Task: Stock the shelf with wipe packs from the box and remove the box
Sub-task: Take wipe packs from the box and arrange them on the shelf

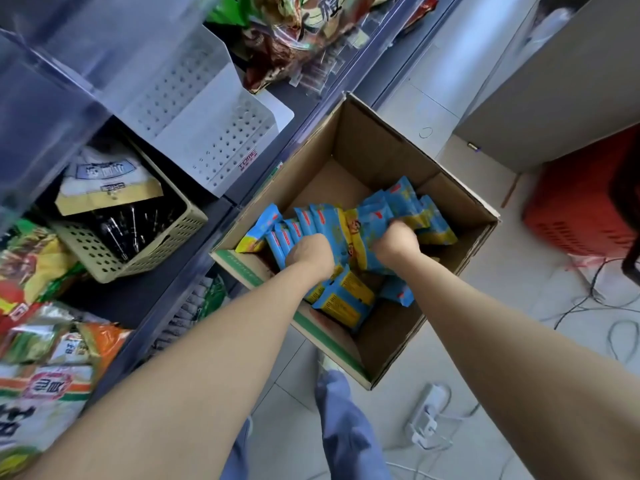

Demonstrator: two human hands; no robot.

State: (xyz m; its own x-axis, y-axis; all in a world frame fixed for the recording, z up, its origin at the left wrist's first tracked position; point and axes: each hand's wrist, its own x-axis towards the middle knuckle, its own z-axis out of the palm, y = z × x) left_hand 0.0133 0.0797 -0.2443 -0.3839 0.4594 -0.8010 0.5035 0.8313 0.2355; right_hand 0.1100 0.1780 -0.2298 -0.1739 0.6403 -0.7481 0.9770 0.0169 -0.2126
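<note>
An open cardboard box [381,140] is seen on the tiled floor [485,323], close against the front of the shelf [194,271]. Blue wipe packs [322,220] are stood in a row inside it, and further yellow-backed packs [346,299] are lain loose nearer its front wall. The row is gripped from both ends: the left hand [310,252] is closed on the packs at its left, the right hand [396,242] on those at its right, with the fingertips hidden among the wrappers. On the shelf a white perforated divider [214,133], a beige basket [145,251] and snack bags [41,341] are seen. A red basket [581,209] and a power strip [427,414] are found on the floor.
</note>
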